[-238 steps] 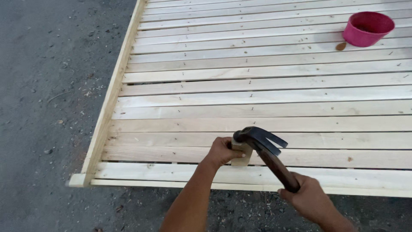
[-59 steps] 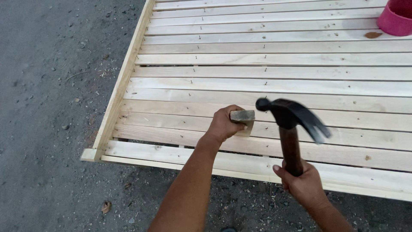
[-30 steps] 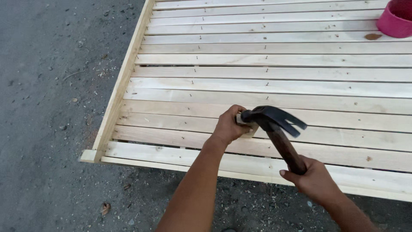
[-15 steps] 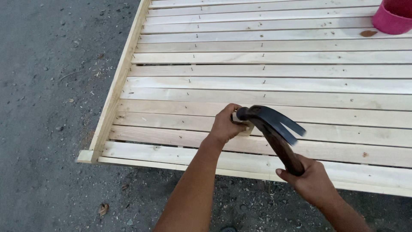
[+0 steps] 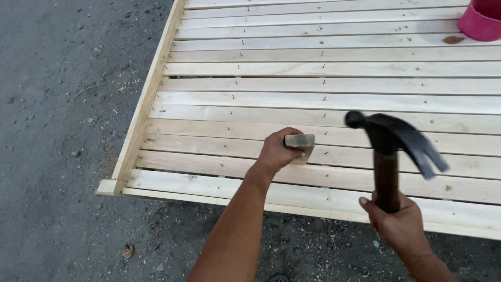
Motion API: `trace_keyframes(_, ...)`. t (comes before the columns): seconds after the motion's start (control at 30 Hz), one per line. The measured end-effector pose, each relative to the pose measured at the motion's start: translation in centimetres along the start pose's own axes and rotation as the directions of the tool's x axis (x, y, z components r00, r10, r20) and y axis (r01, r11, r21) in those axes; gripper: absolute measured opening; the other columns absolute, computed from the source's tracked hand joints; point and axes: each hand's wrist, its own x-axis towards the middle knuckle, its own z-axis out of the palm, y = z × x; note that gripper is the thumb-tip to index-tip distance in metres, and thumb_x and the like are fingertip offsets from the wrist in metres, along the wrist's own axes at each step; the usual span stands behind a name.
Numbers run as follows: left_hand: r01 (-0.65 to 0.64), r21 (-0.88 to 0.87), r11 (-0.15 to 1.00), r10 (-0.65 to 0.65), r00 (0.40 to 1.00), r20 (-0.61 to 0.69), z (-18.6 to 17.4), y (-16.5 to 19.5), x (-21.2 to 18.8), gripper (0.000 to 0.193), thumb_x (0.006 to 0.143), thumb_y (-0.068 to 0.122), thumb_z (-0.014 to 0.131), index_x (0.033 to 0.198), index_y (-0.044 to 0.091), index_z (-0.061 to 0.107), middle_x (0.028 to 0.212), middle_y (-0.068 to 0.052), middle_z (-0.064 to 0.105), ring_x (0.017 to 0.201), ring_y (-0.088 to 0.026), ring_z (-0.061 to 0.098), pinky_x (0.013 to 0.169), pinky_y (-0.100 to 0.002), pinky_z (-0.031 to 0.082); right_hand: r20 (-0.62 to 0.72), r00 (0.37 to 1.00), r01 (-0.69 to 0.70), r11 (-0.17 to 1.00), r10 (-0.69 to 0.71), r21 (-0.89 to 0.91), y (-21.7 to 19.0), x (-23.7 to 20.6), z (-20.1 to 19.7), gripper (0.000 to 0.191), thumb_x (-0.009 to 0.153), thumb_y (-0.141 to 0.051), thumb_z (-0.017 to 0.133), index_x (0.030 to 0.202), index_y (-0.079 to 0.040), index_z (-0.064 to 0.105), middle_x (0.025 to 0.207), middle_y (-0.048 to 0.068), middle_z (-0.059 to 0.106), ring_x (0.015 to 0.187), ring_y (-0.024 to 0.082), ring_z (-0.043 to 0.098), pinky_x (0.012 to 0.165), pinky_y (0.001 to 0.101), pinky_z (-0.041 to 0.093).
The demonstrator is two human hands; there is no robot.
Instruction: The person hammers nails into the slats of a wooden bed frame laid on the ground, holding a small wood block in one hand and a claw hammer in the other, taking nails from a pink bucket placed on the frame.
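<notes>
Looking down from the head view: my right hand (image 5: 399, 225) sits nearest, low at the right, fist wrapped tight round the dark wooden handle of a black steel claw hammer (image 5: 392, 146). I hold the handle near upright, head raised clear of the boards, striking face toward the left, claws sweeping down to the right; the head is slightly blurred. My left forearm runs up from the bottom edge at a slant, wrist bent forward. My left hand (image 5: 276, 151) rests knuckles-up on the boards, fingers clamped on a small pale wooden block (image 5: 300, 141), which stands pressed on a slat just left of the hammer head. Under both lies a pale raw-timber slatted panel (image 5: 219, 104), its long boards running left to right with narrow gaps and small nails showing. Its edge rail (image 5: 143, 112) borders grey gritty ground (image 5: 57, 130). Far right, at the top corner, a pink plastic tub (image 5: 482, 21) stands on the slats.
</notes>
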Motion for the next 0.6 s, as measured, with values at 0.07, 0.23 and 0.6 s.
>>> trace_keyframes(0.07,-0.010,-0.061,0.998,0.011,1.000,0.005,0.0,0.1,0.0,0.045,0.068,-0.003,0.085,0.110,0.011,0.075,0.105,-0.006,0.078,0.099,-0.019,0.074,0.086,-0.033,0.063,-0.043,0.997,0.059,0.998,-0.058,0.031,1.9,0.7,0.0,0.023,0.084,-0.021,0.080,0.089,-0.005,0.064,0.063,0.010,0.061,0.053,0.020,0.056,0.051,0.0395,0.048)
trace_keyframes(0.23,0.080,0.018,0.997,-0.080,0.997,0.017,-0.4,1.0,-0.2,0.047,0.069,0.000,0.087,0.112,0.014,0.075,0.108,-0.004,0.077,0.099,-0.018,0.074,0.089,-0.032,0.063,0.033,0.997,-0.071,0.997,0.071,0.008,7.8,2.2,2.2,0.033,0.087,-0.026,0.080,0.097,0.001,0.064,0.070,0.014,0.063,0.057,0.022,0.056,0.053,0.0444,0.055)
trace_keyframes(0.6,0.080,0.072,0.994,-0.081,0.997,0.003,-0.4,1.2,0.0,0.051,0.065,0.002,0.090,0.112,0.014,0.077,0.107,-0.006,0.079,0.098,-0.018,0.075,0.089,-0.033,0.063,0.082,0.997,0.020,0.992,-0.010,-0.124,9.4,3.6,4.6,0.043,0.088,-0.031,0.079,0.114,0.000,0.065,0.075,0.016,0.068,0.063,0.024,0.063,0.062,0.0452,0.056)
